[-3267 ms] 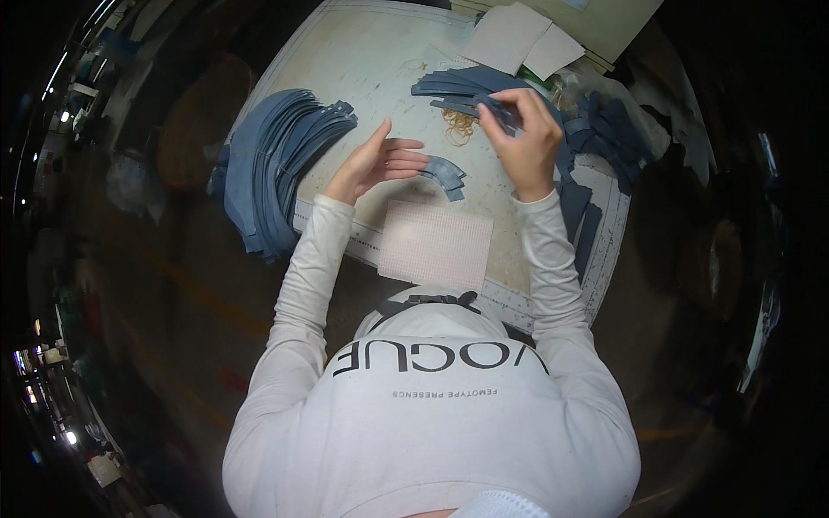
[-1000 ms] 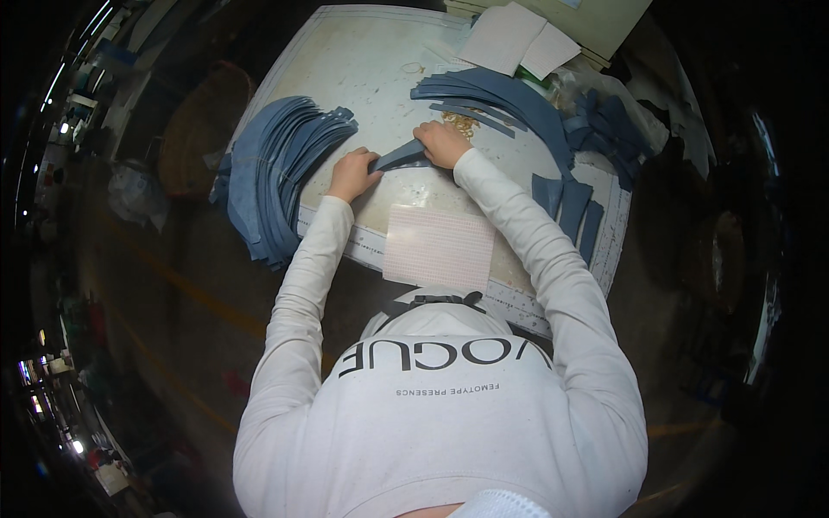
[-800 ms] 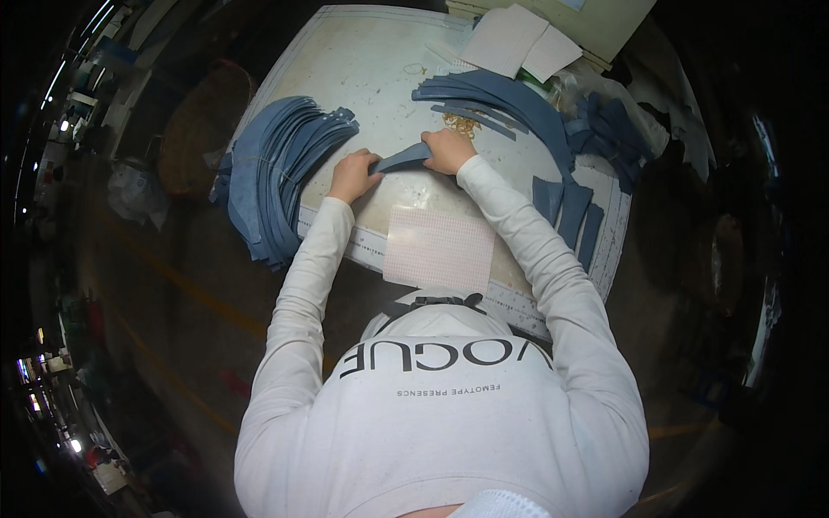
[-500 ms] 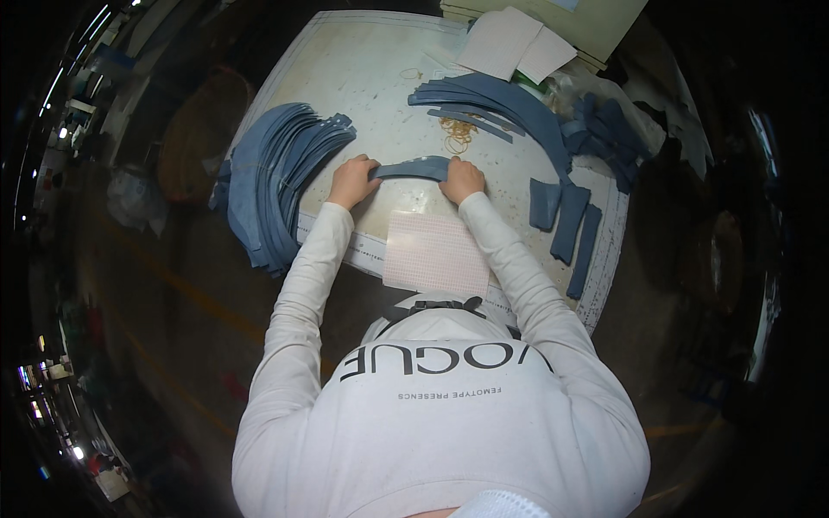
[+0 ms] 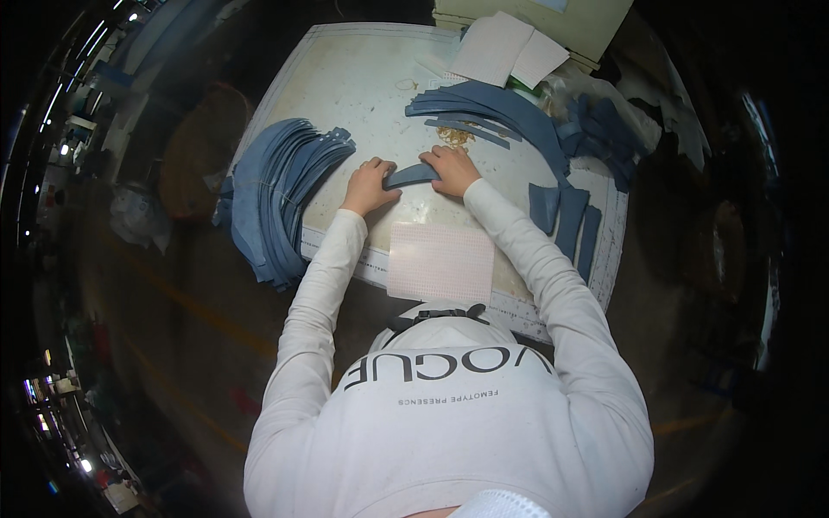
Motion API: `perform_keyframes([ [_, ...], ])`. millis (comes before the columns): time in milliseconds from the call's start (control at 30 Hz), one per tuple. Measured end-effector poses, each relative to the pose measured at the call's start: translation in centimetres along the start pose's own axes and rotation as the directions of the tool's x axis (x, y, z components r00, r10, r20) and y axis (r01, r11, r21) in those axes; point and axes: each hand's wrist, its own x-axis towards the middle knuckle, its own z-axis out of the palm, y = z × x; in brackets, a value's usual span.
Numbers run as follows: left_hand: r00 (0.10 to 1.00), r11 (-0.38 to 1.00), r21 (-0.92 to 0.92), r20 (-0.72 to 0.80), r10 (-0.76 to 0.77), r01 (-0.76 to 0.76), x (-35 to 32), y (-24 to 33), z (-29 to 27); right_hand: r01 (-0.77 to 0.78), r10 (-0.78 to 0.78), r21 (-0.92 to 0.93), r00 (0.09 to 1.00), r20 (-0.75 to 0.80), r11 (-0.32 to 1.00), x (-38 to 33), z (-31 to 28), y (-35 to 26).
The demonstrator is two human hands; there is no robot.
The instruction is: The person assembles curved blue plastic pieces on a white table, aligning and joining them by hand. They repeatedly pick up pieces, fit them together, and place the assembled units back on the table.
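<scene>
Between my two hands a short, curved strip of blue fabric [image 5: 411,177] lies just above or on the white table. My left hand [image 5: 370,186] grips its left end, thumb toward the cloth. On the other end my right hand [image 5: 451,169] is closed, its fingers bent over the strip and covering that end. To the left of my left hand a thick fanned stack of blue fabric pieces [image 5: 268,194] hangs partly over the table edge. Beyond my right hand lies a small heap of yellowish rubber bands [image 5: 454,134], beside narrow blue strips [image 5: 484,134].
A long curved pile of blue pieces [image 5: 518,112] runs along the right side, with shorter blue pieces [image 5: 570,220] nearer me. A printed pinkish sheet [image 5: 440,263] lies at the front edge of the table [image 5: 345,69]. More paper sheets [image 5: 492,47] and a plastic bag [image 5: 596,91] are at the back right.
My hands have come closer together along the strip, so less of it shows between them. The right hand has shifted left and its fingers now reach over the cloth.
</scene>
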Motion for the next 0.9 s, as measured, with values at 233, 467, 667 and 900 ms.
perform_keyframes([
  [233, 0.977, 0.990, -0.070, 0.168, 0.132, -0.122, 3.3, 1.7, 0.5, -0.015, 0.012, 0.099, 1.000, 0.027, 0.995, 0.2, 0.4, -0.4],
  [467, 0.969, 0.985, -0.165, 0.234, 0.080, -0.042, 4.5, 1.3, 1.2, -0.070, 0.203, 0.517, 0.957, -0.206, 0.853, -0.6, -0.5, 2.6],
  [667, 0.872, 0.971, -0.237, 0.476, 0.111, 0.005, 6.3, 0.5, 1.3, -0.235, 0.282, 0.309, 0.952, -0.116, 0.922, -2.5, 0.5, 5.2],
  [900, 0.898, 0.924, -0.382, 0.407, 0.165, 0.004, 4.8, 1.8, 1.8, -0.086, 0.261, 0.429, 0.893, -0.367, 0.899, -2.5, 1.4, 5.8],
])
